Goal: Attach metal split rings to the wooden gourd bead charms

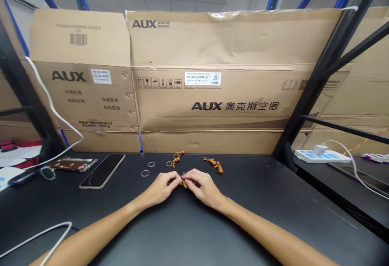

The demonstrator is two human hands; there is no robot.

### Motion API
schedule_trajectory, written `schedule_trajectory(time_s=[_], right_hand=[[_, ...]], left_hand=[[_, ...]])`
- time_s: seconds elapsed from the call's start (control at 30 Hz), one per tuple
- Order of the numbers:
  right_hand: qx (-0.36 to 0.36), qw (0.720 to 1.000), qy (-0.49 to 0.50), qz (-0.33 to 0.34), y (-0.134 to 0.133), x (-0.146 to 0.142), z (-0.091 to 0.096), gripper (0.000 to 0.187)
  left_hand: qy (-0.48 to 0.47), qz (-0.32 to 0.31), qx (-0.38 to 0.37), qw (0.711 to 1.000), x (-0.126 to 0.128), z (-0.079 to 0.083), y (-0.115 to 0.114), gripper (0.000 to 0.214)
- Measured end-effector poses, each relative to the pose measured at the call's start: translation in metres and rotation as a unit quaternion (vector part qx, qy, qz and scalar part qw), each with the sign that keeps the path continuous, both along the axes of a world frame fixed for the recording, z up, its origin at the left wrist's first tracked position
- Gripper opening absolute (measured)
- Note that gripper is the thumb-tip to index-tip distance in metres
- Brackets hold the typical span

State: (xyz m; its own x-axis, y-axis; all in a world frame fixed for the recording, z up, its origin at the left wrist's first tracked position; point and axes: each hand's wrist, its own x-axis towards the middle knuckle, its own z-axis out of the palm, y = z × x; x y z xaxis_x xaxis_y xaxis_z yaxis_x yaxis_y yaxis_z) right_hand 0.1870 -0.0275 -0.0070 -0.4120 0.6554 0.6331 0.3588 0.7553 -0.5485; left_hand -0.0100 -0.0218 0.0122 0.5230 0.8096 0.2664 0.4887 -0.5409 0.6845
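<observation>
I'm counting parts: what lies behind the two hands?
Beyond the left hand and right hand lie rings and charms, then a box. The hands cover much of the held piece; anything right behind them cannot be seen.

The left hand and right hand pinch a small charm near the tabletop's far edge; rings and gourd charms lie closer to it, a phone leftward.

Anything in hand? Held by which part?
The left hand and right hand pinch a small orange-brown piece between them; it's mostly covered, so which part each grips can't be told.
</observation>
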Motion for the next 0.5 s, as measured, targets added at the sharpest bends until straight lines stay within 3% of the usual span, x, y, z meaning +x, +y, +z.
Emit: schedule_trajectory(time_s=[0.5], right_hand=[[-0.013,0.999,0.036,-0.011,0.0025,0.0004,-0.0049,0.018]], left_hand=[[-0.005,0.009,-0.007,1.000,-0.0004,-0.0023,0.0033,0.033]])
